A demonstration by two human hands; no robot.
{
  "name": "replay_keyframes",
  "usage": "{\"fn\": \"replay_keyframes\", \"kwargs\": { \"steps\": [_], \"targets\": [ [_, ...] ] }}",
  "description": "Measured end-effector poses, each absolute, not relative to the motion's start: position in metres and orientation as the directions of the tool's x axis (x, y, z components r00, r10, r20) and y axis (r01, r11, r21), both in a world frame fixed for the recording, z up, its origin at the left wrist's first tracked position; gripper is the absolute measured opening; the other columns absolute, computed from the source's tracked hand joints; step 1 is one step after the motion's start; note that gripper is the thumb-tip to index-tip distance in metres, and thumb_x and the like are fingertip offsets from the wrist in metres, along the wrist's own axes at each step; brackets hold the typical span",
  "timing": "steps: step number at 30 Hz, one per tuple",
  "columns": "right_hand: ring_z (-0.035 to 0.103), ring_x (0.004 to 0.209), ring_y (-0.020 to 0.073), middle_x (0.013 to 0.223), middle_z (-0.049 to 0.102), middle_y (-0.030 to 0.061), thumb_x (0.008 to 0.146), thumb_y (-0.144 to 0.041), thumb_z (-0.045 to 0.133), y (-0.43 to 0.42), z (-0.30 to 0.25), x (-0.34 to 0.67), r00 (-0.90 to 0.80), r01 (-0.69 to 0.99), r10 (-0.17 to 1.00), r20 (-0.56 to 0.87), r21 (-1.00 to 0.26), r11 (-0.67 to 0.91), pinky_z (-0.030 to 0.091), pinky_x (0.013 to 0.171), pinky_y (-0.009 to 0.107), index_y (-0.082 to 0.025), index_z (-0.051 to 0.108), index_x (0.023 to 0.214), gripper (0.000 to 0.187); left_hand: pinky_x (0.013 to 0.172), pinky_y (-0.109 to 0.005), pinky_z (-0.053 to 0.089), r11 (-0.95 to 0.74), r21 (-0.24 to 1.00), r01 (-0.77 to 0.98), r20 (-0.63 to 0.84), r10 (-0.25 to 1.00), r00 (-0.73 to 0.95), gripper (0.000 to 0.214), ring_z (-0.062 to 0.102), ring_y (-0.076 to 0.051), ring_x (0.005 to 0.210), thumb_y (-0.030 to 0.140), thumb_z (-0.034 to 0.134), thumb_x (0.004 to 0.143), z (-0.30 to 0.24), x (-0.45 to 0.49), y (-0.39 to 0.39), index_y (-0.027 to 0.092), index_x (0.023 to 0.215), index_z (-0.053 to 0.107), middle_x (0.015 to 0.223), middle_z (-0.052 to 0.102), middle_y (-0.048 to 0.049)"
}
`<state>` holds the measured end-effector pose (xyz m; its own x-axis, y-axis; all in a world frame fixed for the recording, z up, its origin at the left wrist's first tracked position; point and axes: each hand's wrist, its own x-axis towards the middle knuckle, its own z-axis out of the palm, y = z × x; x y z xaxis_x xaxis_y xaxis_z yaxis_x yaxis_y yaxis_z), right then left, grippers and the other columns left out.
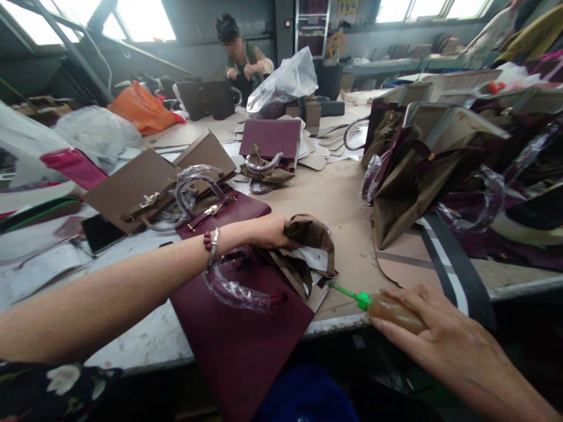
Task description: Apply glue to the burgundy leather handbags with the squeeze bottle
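A burgundy handbag lies over the table's front edge, its handles wrapped in clear plastic. My left hand reaches across it and grips the brown lining fabric at the bag's open top. My right hand is closed round a small amber glue bottle with a green nozzle. The nozzle tip points at the brown flap near the bag's opening.
Taupe handbags and a phone lie at left. Several brown and burgundy bags stand at right. Cardboard pieces, a purple panel and plastic sacks sit mid-table. Another person works at the far end.
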<state>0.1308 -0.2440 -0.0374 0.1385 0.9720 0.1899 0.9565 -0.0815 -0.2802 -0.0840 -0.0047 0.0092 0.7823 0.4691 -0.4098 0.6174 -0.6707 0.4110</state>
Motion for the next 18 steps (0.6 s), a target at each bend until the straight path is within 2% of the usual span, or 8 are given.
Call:
{"fn": "replay_keyframes", "kwargs": {
  "steps": [3, 7, 10, 15, 18],
  "targets": [
    [0.065, 0.073, 0.0208, 0.092, 0.062, 0.0037, 0.076, -0.053, 0.054, -0.248, -0.04, 0.129, 0.091, 0.958, 0.989, 0.121, -0.283, -0.053, 0.052, 0.063, 0.032, -0.028, 0.063, 0.102, 0.037, 0.078, -0.022, 0.045, -0.675, 0.419, 0.607, -0.393, 0.468, 0.792, 0.033, 0.06, -0.017, 0.088, 0.027, 0.06, 0.075, 0.008, -0.084, -0.005, 0.018, 0.107, 0.062, 0.101, 0.067, -0.0019],
    [0.065, 0.074, 0.0215, 0.092, 0.061, 0.0051, 0.079, -0.055, 0.05, -0.244, -0.041, 0.138, 0.104, 0.965, 0.983, 0.153, -0.254, -0.063, 0.052, 0.06, 0.031, -0.027, 0.063, 0.104, 0.04, 0.079, -0.022, 0.044, -0.677, 0.441, 0.589, -0.373, 0.459, 0.806, 0.035, 0.059, -0.016, 0.089, 0.027, 0.059, 0.075, 0.006, -0.085, -0.004, 0.019, 0.11, 0.06, 0.103, 0.066, -0.0018],
    [0.065, 0.069, 0.0208, 0.091, 0.061, 0.005, 0.078, -0.055, 0.052, -0.243, -0.042, 0.138, 0.115, 0.963, 0.984, 0.134, -0.256, -0.078, 0.052, 0.056, 0.031, -0.026, 0.063, 0.104, 0.04, 0.078, -0.023, 0.044, -0.696, 0.401, 0.596, -0.378, 0.467, 0.8, 0.034, 0.059, -0.017, 0.087, 0.028, 0.059, 0.075, 0.005, -0.084, -0.004, 0.02, 0.108, 0.061, 0.101, 0.067, -0.0014],
    [0.065, 0.07, 0.0191, 0.089, 0.06, 0.0019, 0.075, -0.05, 0.057, -0.251, -0.04, 0.123, 0.1, 0.943, 0.992, 0.08, -0.325, -0.069, 0.054, 0.061, 0.031, -0.029, 0.064, 0.099, 0.032, 0.077, -0.022, 0.044, -0.7, 0.397, 0.594, -0.381, 0.463, 0.8, 0.031, 0.059, -0.016, 0.086, 0.03, 0.058, 0.076, 0.005, -0.085, -0.004, 0.019, 0.105, 0.062, 0.1, 0.067, -0.0015],
    [0.065, 0.075, 0.0204, 0.093, 0.06, 0.0036, 0.077, -0.049, 0.055, -0.25, -0.041, 0.123, 0.101, 0.95, 0.99, 0.102, -0.306, -0.065, 0.054, 0.066, 0.032, -0.026, 0.064, 0.101, 0.034, 0.077, -0.021, 0.044, -0.697, 0.422, 0.58, -0.364, 0.456, 0.812, 0.035, 0.059, -0.016, 0.086, 0.027, 0.059, 0.075, 0.004, -0.085, -0.004, 0.019, 0.11, 0.06, 0.101, 0.066, -0.0018]
  ]
}}
